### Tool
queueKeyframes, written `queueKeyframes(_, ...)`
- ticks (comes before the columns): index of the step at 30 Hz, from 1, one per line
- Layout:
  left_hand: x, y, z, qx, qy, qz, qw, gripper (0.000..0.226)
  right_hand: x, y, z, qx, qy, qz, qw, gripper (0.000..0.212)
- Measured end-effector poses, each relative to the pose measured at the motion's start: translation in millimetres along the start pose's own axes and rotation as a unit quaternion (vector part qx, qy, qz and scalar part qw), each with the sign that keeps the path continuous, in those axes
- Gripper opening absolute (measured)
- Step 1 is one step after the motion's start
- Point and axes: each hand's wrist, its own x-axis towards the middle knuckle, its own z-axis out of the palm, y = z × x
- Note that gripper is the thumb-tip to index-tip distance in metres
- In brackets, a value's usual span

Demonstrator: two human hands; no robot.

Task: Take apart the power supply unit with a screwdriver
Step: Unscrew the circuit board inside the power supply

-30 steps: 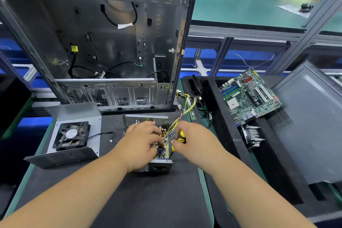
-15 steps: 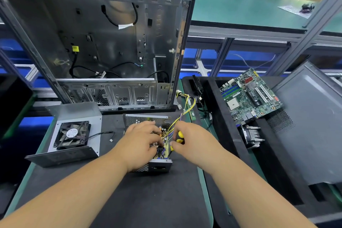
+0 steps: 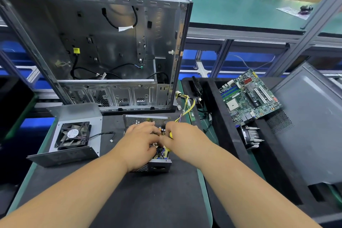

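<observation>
The opened power supply unit (image 3: pixel 159 165), a small perforated metal box with its circuit board showing, lies on the black mat in the middle of the head view. My left hand (image 3: pixel 138 144) rests over its left half, fingers curled onto the board. My right hand (image 3: pixel 182 136) grips a screwdriver with a yellow and black handle (image 3: pixel 170 134), the tip hidden down among the components. Yellow and black wires (image 3: pixel 187 110) run from the unit up to the right. The removed cover with its black fan (image 3: pixel 73 135) lies to the left.
An empty grey computer case (image 3: pixel 103 48) stands upright just behind the unit. A green motherboard (image 3: pixel 248 96) and a finned heatsink (image 3: pixel 251 137) lie in a black tray on the right, beside a grey side panel (image 3: pixel 312 126). The black mat (image 3: pixel 138 200) stretches toward me.
My right hand has shifted slightly left, closer to my left hand over the board. The unit and cover have not moved.
</observation>
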Motion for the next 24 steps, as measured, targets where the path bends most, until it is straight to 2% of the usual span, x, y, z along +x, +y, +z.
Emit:
queueKeyframes(2, 0, 0, 0, -0.003, 0.0, -0.002, 1.0, 0.038, 1, 2, -4, 0.03, -0.017, -0.002, 0.999, 0.014)
queueKeyframes(4, 0, 0, 0, -0.005, -0.001, -0.003, 1.0, 0.036, 0, 4, -9, 0.051, -0.046, -0.021, 0.997, 0.016)
queueKeyframes(8, 0, 1, -1, -0.014, -0.001, -0.005, 1.0, 0.034, -1, 8, -19, 0.043, -0.106, -0.053, 0.992, 0.015)
queueKeyframes(10, -1, 2, -2, -0.022, -0.002, -0.006, 1.0, 0.034, -2, 11, -24, 0.046, -0.112, -0.062, 0.991, 0.011)
queueKeyframes(13, 0, 1, -2, -0.014, -0.002, -0.005, 1.0, 0.033, -6, 12, -21, 0.047, -0.065, -0.056, 0.995, 0.013)
queueKeyframes(16, -1, 1, -1, -0.013, 0.003, -0.002, 1.0, 0.035, -9, 9, -8, -0.023, -0.002, -0.024, 0.999, 0.036)
queueKeyframes(19, -1, 2, -1, -0.011, 0.005, -0.001, 1.0, 0.033, -5, 7, -2, -0.036, 0.05, -0.015, 0.998, 0.029)
queueKeyframes(24, 0, 1, -1, -0.02, 0.003, -0.006, 1.0, 0.032, -3, 7, -6, 0.003, 0.046, -0.015, 0.999, 0.023)
